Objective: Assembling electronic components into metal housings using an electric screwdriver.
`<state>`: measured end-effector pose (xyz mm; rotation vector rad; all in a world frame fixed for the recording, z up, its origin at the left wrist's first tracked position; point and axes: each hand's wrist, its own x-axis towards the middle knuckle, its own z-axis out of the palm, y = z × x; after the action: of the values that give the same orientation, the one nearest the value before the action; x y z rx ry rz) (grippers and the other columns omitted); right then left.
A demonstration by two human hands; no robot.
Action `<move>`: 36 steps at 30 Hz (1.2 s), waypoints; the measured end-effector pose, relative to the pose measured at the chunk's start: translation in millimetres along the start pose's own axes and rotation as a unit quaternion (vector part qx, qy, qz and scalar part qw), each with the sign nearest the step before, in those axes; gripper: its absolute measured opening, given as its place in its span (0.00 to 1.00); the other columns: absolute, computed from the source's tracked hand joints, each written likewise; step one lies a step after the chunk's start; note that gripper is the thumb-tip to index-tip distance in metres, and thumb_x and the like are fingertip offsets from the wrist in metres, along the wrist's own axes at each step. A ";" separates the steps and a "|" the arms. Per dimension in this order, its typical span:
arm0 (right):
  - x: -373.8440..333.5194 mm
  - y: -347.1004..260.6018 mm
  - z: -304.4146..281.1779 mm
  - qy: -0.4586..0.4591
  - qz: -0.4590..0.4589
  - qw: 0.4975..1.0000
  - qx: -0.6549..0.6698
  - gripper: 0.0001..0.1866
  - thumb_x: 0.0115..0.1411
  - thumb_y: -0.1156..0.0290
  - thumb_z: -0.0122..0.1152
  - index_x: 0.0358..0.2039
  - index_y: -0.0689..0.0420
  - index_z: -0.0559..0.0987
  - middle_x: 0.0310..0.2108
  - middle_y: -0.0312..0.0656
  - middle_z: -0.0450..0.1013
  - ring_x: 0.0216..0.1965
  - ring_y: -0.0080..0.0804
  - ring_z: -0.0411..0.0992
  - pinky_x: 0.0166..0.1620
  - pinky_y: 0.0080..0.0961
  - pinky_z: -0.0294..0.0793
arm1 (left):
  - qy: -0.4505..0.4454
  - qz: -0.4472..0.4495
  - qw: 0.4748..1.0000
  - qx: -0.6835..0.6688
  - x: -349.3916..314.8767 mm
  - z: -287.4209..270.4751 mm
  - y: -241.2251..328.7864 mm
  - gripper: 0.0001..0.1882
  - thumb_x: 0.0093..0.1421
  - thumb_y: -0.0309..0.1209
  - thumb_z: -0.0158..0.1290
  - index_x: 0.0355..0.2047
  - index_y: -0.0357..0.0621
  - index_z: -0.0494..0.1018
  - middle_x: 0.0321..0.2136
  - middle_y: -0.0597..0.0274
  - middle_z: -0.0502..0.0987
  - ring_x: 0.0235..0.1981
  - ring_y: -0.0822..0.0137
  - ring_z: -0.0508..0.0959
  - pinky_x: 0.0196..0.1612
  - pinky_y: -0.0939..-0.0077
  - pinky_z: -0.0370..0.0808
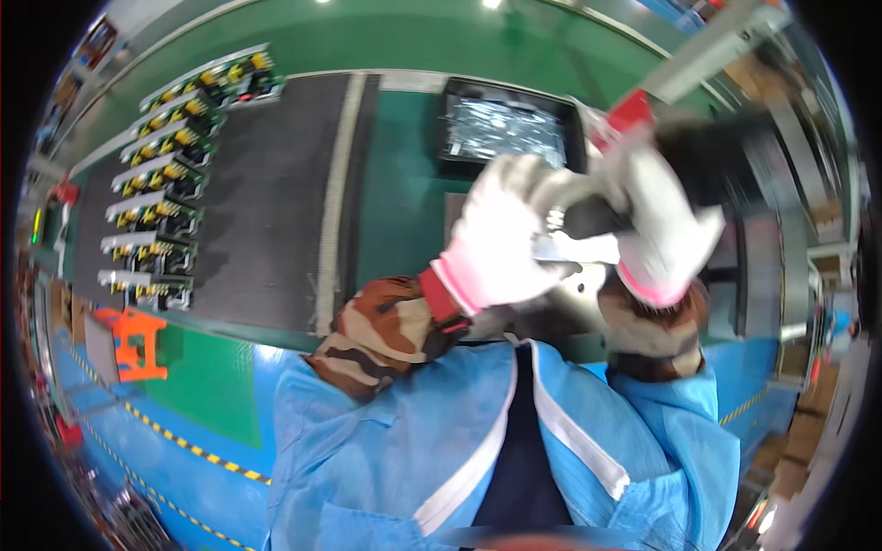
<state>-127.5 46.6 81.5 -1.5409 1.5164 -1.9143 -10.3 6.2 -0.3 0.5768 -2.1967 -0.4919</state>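
My left hand (501,239), in a white glove with a pink cuff, reaches over the bench with its fingers curled inward. A small shiny ribbed metal piece (555,219) shows by its fingertips; what the fingers grip is hidden. My right hand (666,225), gloved alike, is close beside it on the right, its fingers smeared by motion. A dark, blurred shape (593,219) lies between the two hands. Under them is a pale metal plate (583,292) with holes, partly covered by the gloves. Just beyond the right hand is a blurred red object (630,112).
A black tray (445,138) of small silvery parts stands beyond my hands. To the left, several assemblies (152,216) with yellow components line a dark belt (266,193). An orange stool (138,344) stands on the floor at left. A blurred black object (717,156) is at right.
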 end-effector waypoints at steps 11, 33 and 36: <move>34.6 3.3 -76.4 0.065 -0.047 0.957 0.278 0.08 0.57 0.71 0.56 0.26 0.62 0.72 0.21 0.38 0.65 0.23 0.26 0.63 0.31 0.28 0.68 | -0.009 0.006 0.999 0.033 -4.6 0.9 4.1 0.42 0.34 0.41 0.66 0.52 0.44 0.64 0.49 0.49 0.65 0.51 0.47 0.65 0.51 0.57 0.67; -109.0 81.9 -100.8 -0.185 0.324 0.927 -0.038 0.28 0.55 0.69 0.62 0.53 0.68 0.64 0.41 0.41 0.72 0.41 0.25 0.70 0.46 0.21 0.68 | 0.020 -0.111 0.994 -0.007 -67.4 16.3 -12.2 0.20 0.34 0.37 0.66 0.30 0.45 0.78 0.34 0.62 0.72 0.41 0.56 0.69 0.45 0.62 0.68; -112.0 71.8 -106.0 -0.249 0.259 0.932 -0.039 0.25 0.55 0.69 0.62 0.49 0.68 0.67 0.36 0.39 0.74 0.37 0.21 0.71 0.40 0.19 0.71 | 0.006 -0.066 0.998 -0.018 -77.9 5.9 -4.9 0.19 0.37 0.38 0.64 0.30 0.45 0.78 0.32 0.61 0.72 0.37 0.56 0.71 0.42 0.63 0.70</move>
<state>-197.3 154.9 -29.6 -1.3351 1.5634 -1.0850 31.5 45.8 -53.4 0.7056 -2.1425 -0.5947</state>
